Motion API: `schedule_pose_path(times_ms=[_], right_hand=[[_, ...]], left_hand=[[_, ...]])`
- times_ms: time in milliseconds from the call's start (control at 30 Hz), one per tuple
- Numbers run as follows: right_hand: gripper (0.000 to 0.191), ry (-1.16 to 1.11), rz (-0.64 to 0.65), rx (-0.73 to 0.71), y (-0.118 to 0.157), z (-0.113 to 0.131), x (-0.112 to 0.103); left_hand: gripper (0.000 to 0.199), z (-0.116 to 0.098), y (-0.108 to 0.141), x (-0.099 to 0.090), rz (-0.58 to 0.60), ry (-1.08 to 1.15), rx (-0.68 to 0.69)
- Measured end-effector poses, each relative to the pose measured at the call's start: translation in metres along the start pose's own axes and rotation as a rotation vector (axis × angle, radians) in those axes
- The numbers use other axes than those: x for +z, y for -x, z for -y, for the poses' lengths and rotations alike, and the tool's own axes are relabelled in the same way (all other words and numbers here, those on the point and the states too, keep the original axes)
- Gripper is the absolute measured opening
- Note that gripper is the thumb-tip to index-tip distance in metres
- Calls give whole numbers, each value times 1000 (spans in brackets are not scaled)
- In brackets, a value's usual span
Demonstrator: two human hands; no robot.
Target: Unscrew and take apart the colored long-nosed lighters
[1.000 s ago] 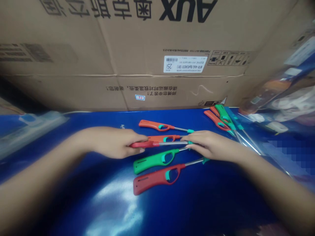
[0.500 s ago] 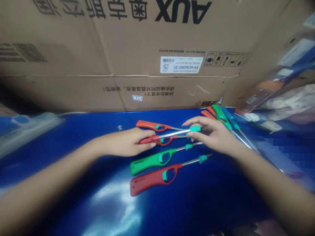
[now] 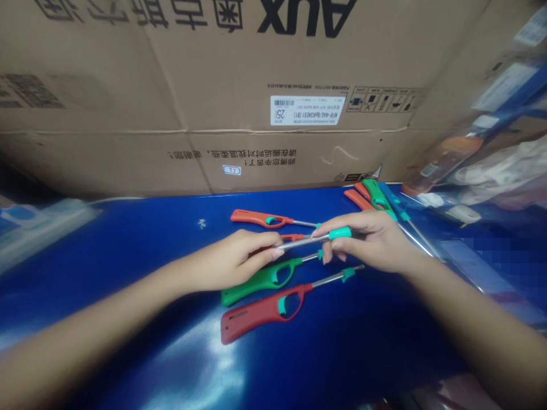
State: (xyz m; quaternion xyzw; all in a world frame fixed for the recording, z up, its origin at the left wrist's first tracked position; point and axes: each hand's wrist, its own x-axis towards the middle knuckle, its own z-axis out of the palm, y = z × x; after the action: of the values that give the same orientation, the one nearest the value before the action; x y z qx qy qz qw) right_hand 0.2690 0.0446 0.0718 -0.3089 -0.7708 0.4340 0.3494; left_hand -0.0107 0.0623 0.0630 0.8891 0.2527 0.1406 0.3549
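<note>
Head camera | lighter [image 3: 304, 242]: slim silver shaft, teal tip [image 3: 341, 232] (handle hidden) | both hands [image 3: 239, 259] [image 3: 378, 236] grasping it

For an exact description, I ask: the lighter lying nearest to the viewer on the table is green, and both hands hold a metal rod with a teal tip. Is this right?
Not quite: in the head view, the nearest lighter is red, not green. The rest is right: the left hand and right hand hold a metal rod with a teal tip.
</note>
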Motion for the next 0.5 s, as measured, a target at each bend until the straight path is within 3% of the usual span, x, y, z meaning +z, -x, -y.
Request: schedule_pose_path(times_ms=[167,233,367,500], right_hand=[[27,357,23,-98,2,1,1],[31,512,86,-86,2,1,-1],[32,604,221,-82,1,1,-6],[31,741,369,22,3,4,-6]], left_hand=[[29,1,-1,1,22,29,-19],[30,3,-1,2,27,12,-29],[30,7,-2,3,63,19,-35],[29,9,-1,4,113,34,-29]])
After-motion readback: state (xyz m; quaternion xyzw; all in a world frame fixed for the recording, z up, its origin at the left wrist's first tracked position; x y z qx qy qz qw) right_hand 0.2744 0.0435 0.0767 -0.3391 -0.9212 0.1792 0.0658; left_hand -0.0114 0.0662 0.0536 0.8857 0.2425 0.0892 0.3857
